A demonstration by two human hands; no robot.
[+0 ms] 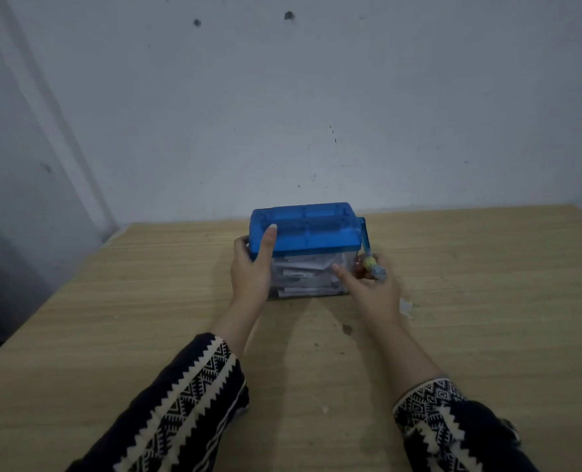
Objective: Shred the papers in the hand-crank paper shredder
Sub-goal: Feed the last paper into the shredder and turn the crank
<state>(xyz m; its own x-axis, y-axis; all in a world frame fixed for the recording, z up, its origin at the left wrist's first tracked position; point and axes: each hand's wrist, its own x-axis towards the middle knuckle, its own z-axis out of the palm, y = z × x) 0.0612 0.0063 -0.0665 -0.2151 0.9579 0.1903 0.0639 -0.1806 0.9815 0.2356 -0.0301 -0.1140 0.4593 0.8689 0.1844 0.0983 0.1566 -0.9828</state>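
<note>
1. Fingers of the right grip (pixel 371 287) are curled round the crank knob (pixel 373 266), grasping it at the right end of the shredder; the thumb reaches left and touches the clear bin's near wall.
2. The left grip (pixel 252 267) grasps the left end of the shredder: the thumb lies flat on the near left corner of the blue top, and the other fingers wrap round the left side, mostly hidden behind it.
3. The crank arm (pixel 364 237) is blue and slopes from the right end of the top down to the knob in the right grip.
4. The hand-crank paper shredder (pixel 308 229) has a translucent blue top over a clear bin (pixel 313 279). It stands upright on the surface, in the far middle, close to the wall.
5. Paper pieces (pixel 303 267), white with some dark print, fill much of the bin behind its near wall.
6. Both forearms come in from the near edge, each in a dark sleeve (pixel 187 400) with a white zigzag pattern.
7. A small white scrap (pixel 406 306) lies on the surface just right of the right grip, and a dark mark (pixel 347 329) sits nearer, between the two forearms.
8. The surface (pixel 112 318) is pale wood with a lengthwise grain; the wall (pixel 282 114) behind it is pale and scuffed.
</note>
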